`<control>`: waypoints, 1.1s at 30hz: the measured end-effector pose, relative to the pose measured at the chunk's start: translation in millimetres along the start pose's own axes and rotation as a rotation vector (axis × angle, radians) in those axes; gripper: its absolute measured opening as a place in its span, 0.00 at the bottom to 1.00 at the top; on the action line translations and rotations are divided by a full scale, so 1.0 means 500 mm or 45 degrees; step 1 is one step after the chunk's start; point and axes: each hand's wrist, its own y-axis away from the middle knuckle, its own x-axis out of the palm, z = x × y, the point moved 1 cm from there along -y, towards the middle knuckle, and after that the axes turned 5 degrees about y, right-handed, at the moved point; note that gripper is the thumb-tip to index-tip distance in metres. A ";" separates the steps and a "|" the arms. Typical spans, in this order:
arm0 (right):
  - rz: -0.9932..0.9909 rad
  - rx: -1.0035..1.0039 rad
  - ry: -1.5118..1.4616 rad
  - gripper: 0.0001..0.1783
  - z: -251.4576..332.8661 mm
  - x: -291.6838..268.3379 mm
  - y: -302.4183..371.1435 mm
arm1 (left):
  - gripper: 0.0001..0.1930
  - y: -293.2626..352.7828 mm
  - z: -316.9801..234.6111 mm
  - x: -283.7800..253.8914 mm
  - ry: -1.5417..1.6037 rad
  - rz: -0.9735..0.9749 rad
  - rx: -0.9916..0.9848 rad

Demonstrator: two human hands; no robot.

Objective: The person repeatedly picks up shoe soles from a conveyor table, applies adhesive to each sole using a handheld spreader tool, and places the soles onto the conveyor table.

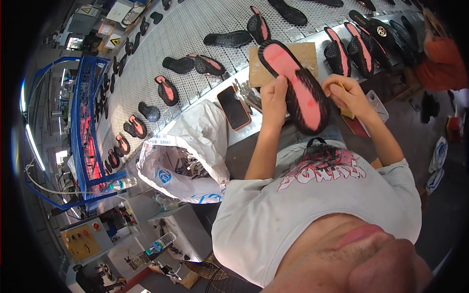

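Sole (295, 85) first: it's a black shoe sole with a pink inner face, held up off the bench between both hands, pink side toward the camera. Its long axis runs on a diagonal, with one end up and to the person's left over the cardboard sheet (308, 51), and the other end down and to the right, close to the chest.

Left hand (274, 100) is clamped on the left edge of the sole about midway along, fingers wrapped around the rim. Right hand (344, 93) sits at the opposite edge near the lower, wider end, and it's pinching something small and yellowish (too small to tell what it is). I can't tell for sure whether the right fingers are actually pressing on the sole or just beside it. So the hands are apart, one on each long side, and the sole lies straight between them. The left one looks like it's doing the carrying.

Around it: an orange-cased phone (233, 107) lies flat on the bench just left of the left hand, with some metal tools (249, 95) between the phone and the cardboard. A white plastic bag (188, 156) sits open further left. More black and pink soles (168, 90) are spread over the perforated conveyor (205, 19) beyond the bench, well apart from the hands.
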 end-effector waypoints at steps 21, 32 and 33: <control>0.247 0.401 -0.073 0.12 -0.015 0.130 -0.094 | 0.39 0.076 -0.047 -0.104 0.057 -0.130 0.138; 0.078 0.348 0.046 0.34 0.001 0.031 -0.156 | 0.43 0.135 -0.032 -0.270 0.143 -0.357 -0.032; -0.012 0.407 0.069 0.31 0.002 0.037 -0.145 | 0.43 0.145 -0.019 -0.298 0.144 -0.372 -0.035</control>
